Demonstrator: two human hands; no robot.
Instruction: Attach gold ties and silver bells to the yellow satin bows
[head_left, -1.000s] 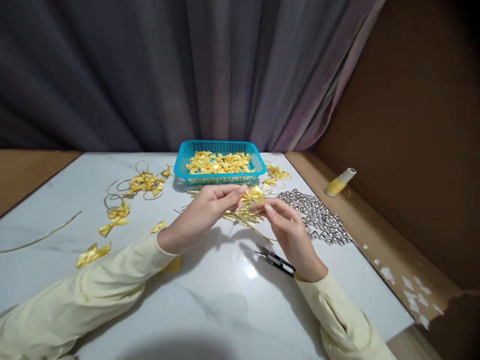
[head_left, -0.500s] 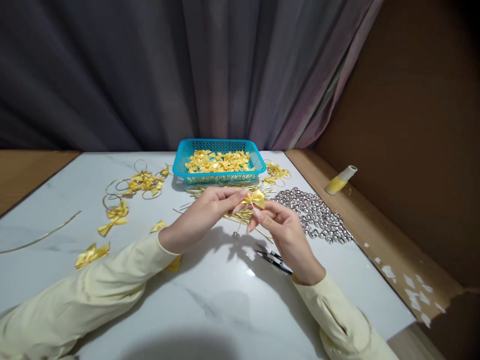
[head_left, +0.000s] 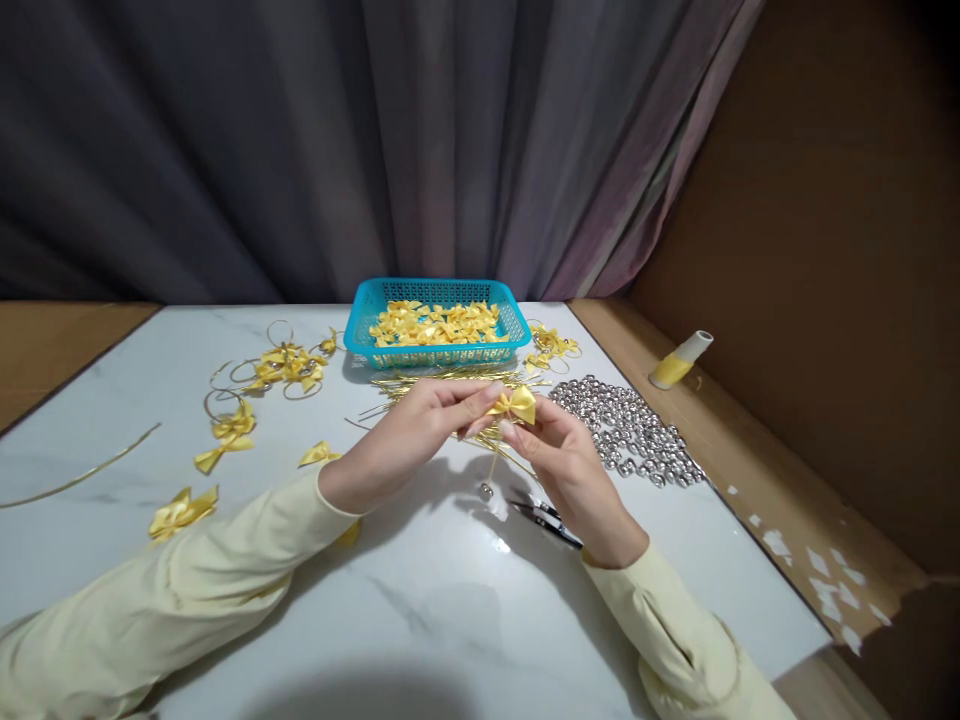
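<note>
1. Held in the air over the middle of the desk (head_left: pixel 420 610), on the near side of the basket: yellow bow (head_left: pixel 517 404), pinched from both sides, a touch higher and more level than a second ago.
2. Now hanging free beneath the bow on a thin gold cord (head_left: pixel 493 465): small silver bell (head_left: pixel 486 491), lower than half a second ago and out of sight a second ago. Cord drawn out straight, so apparently fixed at the knot and bearing the bell's weight.
3. Left hand (head_left: pixel 405 440): thumb and forefinger closed narrow on the bow's left wing, other fingers curled under.
4. Right hand (head_left: pixel 574 470): fingertips closed narrow on the bow's right side near the top of the cord, lifted from its lower place a second ago.
5. Lying on the desk just under the right wrist: black snips (head_left: pixel 551 522), untouched.
6. Toward the right edge: heap of silver bells (head_left: pixel 630 430). Behind the hands: loose gold cords (head_left: pixel 435 380). At the far edge: blue basket (head_left: pixel 360 335) full of bows.
7. Toward the far left corner: bows on cord loops (head_left: pixel 289 365).
</note>
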